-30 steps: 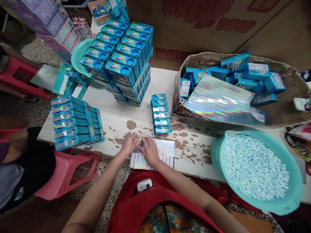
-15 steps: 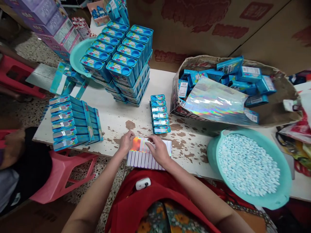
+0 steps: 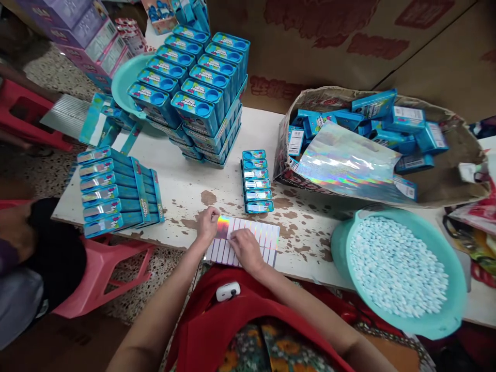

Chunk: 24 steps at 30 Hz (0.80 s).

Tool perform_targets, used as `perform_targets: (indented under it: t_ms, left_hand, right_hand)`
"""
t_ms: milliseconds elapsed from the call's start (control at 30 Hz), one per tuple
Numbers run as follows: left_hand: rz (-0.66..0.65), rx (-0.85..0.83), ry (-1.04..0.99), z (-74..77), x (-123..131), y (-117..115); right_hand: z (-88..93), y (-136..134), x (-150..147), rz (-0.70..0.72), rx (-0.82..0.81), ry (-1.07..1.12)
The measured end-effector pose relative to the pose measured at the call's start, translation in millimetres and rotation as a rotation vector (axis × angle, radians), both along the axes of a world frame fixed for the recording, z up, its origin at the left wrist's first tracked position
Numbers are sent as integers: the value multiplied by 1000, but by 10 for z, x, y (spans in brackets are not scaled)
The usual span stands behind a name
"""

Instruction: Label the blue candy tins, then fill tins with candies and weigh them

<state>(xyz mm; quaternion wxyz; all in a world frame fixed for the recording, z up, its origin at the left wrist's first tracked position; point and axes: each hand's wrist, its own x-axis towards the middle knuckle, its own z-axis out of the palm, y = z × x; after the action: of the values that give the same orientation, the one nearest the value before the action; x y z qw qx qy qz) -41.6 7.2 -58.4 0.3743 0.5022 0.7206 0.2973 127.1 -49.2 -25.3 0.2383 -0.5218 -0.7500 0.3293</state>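
Observation:
A shiny holographic sticker sheet (image 3: 267,235) with rows of narrow pale strips lies at the table's near edge. Its upper left part is a bare patch reflecting orange. My left hand (image 3: 208,226) is at that corner, thumb and fingers pinched together; what is between them is too small to make out. Over the sheet, my right hand (image 3: 247,250) has its fingers bent and closed at the end of a pale sticker beside the bare patch. Just beyond the sheet stands a short row of blue candy tins (image 3: 258,183), narrow sides up.
Blue tins are stacked in trays (image 3: 209,98) at the back and lie in another stack (image 3: 116,191) at left. A cut-down carton (image 3: 445,191) at right holds loose tins and a holographic sheet. Nearer is a turquoise tub (image 3: 343,253) of pale candies. Another person sits at left.
My right hand has shifted slightly left and down over the sheet, its fingers closing at the strip beside the bare patch. My left hand has moved slightly right, still pinched at the corner.

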Motion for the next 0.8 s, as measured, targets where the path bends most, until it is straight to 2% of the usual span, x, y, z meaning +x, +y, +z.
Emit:
perform_targets:
  t_ms: [100, 167, 267, 333, 433, 533, 667, 800]
  left_hand:
    - [-15, -21, -5, 46, -15, 29]
    - [-52, -27, -71, 102, -14, 39]
    - [-110, -18, -156, 182, 24, 22]
    - [-103, -9, -162, 202, 66, -8]
    - [-35, 13, -132, 160, 123, -64]
    - [28, 40, -92, 63, 153, -110]
    - [86, 64, -42, -59, 157, -129]
    - [46, 93, 115, -45, 101, -95]
  right_hand:
    - [119, 141, 82, -52, 6, 13]
    - [119, 221, 42, -60, 24, -22]
    - [6, 244, -111, -73, 12, -127]
    - [-102, 186, -205, -95, -9, -173]
    - [-237, 45, -250, -82, -8, -159]
    - [-284, -72, -195, -11, 25, -106]
    - [-138, -94, -69, -17, 50, -61]
    - [238, 59, 125, -90, 19, -53]
